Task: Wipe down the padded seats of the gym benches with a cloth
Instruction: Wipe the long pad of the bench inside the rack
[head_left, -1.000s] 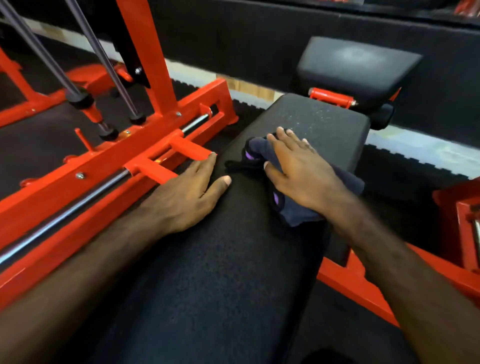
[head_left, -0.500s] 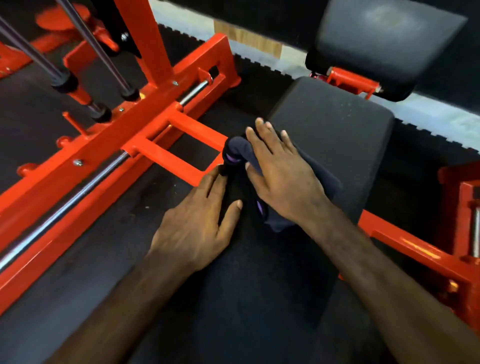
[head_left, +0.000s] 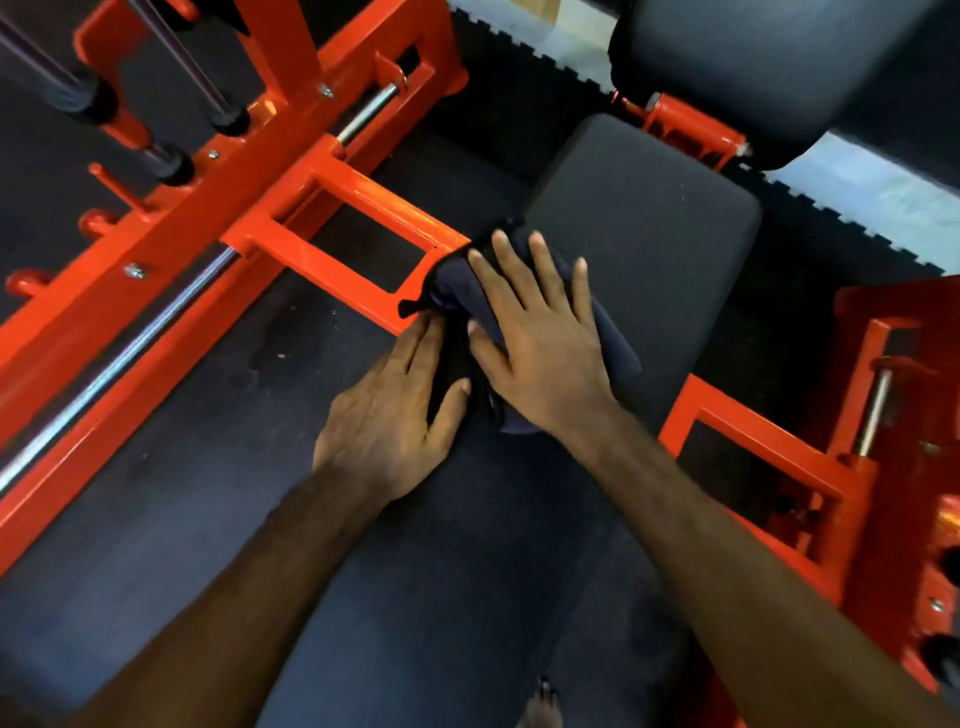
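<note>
Cloth (head_left: 613, 343), dark, lies bunched on the left edge of the black padded seat (head_left: 649, 234); most of it is hidden under the right hand (head_left: 540, 353), so its full outline cannot be read. Right hand lies flat on the cloth, fingers straight and spread, pressing it to the seat, not curled round it. A purple trace shows at the cloth's left fold, too small to identify. Left hand (head_left: 389, 426) rests flat just beside the right hand, fingers straight, at the seat's left edge; its fingertips reach the cloth's dark fold, but dark on dark makes actual contact uncertain. Seat's near end is cut off by the frame bottom and partly covered by both forearms. Second pad (head_left: 779, 67), beyond the seat, is cropped at the top. Red frame (head_left: 260, 171) runs along the left with a chrome rod (head_left: 156, 322); more red frame at right is cropped. Blur softens the edges throughout.
</note>
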